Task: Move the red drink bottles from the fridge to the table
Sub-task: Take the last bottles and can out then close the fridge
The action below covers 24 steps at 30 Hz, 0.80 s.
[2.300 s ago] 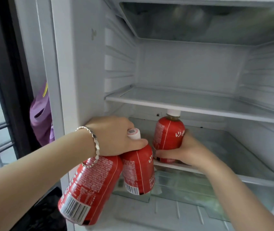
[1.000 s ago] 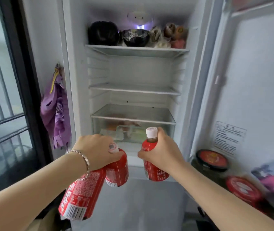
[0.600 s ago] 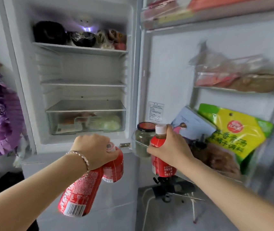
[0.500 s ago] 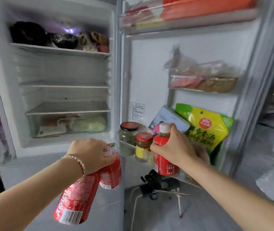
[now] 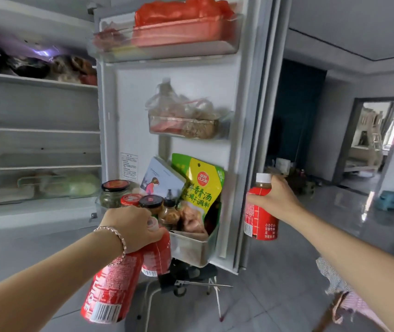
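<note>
**Three red bottles in hand, out of the fridge**

The left hand (image 5: 131, 226) grasps two red bottles at their necks, fingers curled over both tops. The near bottle (image 5: 112, 291) hangs tilted below the wrist, barcode end toward the camera; the second bottle (image 5: 157, 255) hangs just beside it, the two touching near the top. The right hand (image 5: 275, 200) is wrapped round the shoulder of the third bottle (image 5: 260, 221), held upright with its white cap showing above the fingers, out past the edge of the door (image 5: 128, 104).

A bracelet (image 5: 116, 236) circles the left wrist. The fridge (image 5: 35, 144) stands open at left, with dark bowls on its top shelf. The door's lowest bin (image 5: 191, 248) holds jars (image 5: 115, 192), a small sauce bottle and a yellow packet (image 5: 200, 188); a red bag (image 5: 181, 10) fills the top bin. Far right, a doorway (image 5: 373, 144) opens onto another room, with a blue stool (image 5: 392, 200) near it.
</note>
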Tool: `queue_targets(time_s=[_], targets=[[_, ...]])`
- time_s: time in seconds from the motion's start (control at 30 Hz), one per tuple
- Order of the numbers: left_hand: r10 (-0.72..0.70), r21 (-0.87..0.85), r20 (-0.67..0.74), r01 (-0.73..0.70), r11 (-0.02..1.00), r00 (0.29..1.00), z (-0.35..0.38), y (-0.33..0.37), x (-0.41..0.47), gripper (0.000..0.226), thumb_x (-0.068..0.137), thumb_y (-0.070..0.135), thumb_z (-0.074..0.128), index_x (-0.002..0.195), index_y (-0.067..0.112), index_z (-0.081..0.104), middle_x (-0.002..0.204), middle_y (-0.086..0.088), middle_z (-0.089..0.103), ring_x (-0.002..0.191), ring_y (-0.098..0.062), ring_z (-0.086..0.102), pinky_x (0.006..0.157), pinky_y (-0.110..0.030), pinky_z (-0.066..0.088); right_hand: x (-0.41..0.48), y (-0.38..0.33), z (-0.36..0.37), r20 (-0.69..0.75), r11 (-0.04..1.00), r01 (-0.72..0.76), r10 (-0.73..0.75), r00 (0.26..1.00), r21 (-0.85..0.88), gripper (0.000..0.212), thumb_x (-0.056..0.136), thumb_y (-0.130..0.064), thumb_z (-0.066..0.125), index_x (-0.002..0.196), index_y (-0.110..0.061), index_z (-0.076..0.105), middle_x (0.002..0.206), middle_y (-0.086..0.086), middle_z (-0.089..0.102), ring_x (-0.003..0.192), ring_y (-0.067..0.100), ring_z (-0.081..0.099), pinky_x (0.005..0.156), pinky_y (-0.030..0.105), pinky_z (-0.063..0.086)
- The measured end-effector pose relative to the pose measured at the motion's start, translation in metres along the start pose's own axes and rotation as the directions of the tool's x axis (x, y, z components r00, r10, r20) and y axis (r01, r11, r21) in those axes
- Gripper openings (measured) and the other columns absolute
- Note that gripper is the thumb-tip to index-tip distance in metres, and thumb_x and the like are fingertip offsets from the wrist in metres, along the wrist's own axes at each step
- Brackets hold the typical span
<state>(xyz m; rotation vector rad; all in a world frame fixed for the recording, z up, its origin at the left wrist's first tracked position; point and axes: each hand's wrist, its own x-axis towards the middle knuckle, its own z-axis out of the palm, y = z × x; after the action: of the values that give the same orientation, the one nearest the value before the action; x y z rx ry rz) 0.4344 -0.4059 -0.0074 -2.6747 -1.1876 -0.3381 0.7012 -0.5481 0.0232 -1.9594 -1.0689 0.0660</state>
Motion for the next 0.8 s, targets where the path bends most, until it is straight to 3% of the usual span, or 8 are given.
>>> queue_targets(time_s=[0.13,0.3,0.47,0.53,0.7,0.8], targets=[[-0.079,0.008,-0.052,0.080,0.997,0.995,-0.002,0.024,-0.002,0.053,0.081,0.072,0.037,0.074,0.022,0.057,0.071,0.010,0.060,0.069,-0.009,0.060,0.069,-0.025,0.052,0.019,0.011,-0.010,0.183,0.989,-0.056,0.030,0.983,0.140,0.024,0.077,-0.018,0.073,0.089,-0.018,0.052,0.092,0.005,0.064,0.078,0.016,0.062,0.063,0.027,0.046],[-0.145,0.041,-0.086,0.148,0.988,0.986,-0.005,0.030,-0.025,0.052,0.081,0.072,0.036,0.064,0.024,0.043,0.064,0.012,0.051,0.064,-0.008,0.053,0.064,-0.022,0.043,0.015,0.016,-0.008,0.240,0.984,0.025,-0.068,0.968,0.178,0.020,0.080,-0.012,0.070,0.086,-0.013,0.052,0.085,0.004,0.061,0.079,0.018,0.063,0.058,0.024,0.044],[-0.236,0.085,-0.061,0.241,0.967,0.970,-0.006,0.014,-0.051,0.050,0.082,0.071,0.036,0.068,0.025,0.049,0.071,0.012,0.055,0.072,-0.010,0.056,0.067,-0.023,0.044,0.000,0.008,-0.012,0.318,0.986,0.144,-0.112,0.942,-0.080,0.046,0.069,-0.031,0.078,0.105,-0.018,0.053,0.117,0.001,0.040,0.097,0.022,0.056,0.079,0.035,0.049],[-0.276,0.096,-0.049,0.279,0.955,0.960,-0.005,0.004,-0.063,0.049,0.082,0.070,0.037,0.064,0.025,0.044,0.074,0.010,0.056,0.074,-0.012,0.056,0.068,-0.024,0.043,-0.016,-0.007,-0.011,0.355,0.977,0.179,-0.129,0.926,-0.112,0.050,0.067,-0.036,0.079,0.106,-0.020,0.052,0.116,0.001,0.038,0.097,0.022,0.056,0.084,0.039,0.051],[-0.362,0.099,-0.025,0.363,0.927,0.932,-0.011,-0.028,-0.110,0.051,0.083,0.067,0.040,0.063,0.021,0.043,0.070,0.009,0.052,0.072,-0.015,0.052,0.066,-0.025,0.038,-0.075,-0.067,-0.004,0.506,0.903,0.344,-0.177,0.844,-0.258,0.045,0.063,-0.046,0.075,0.091,-0.027,0.045,0.101,-0.005,0.036,0.083,0.014,0.056,0.070,0.029,0.051],[-0.389,0.117,-0.029,0.390,0.913,0.921,-0.018,-0.056,-0.142,0.049,0.083,0.068,0.039,0.065,0.023,0.043,0.076,0.008,0.055,0.080,-0.017,0.058,0.068,-0.025,0.040,-0.113,-0.108,0.011,0.599,0.792,0.488,-0.200,0.775,-0.367,0.054,0.064,-0.053,0.072,0.096,-0.031,0.035,0.103,-0.004,0.035,0.088,0.017,0.055,0.073,0.031,0.052]])
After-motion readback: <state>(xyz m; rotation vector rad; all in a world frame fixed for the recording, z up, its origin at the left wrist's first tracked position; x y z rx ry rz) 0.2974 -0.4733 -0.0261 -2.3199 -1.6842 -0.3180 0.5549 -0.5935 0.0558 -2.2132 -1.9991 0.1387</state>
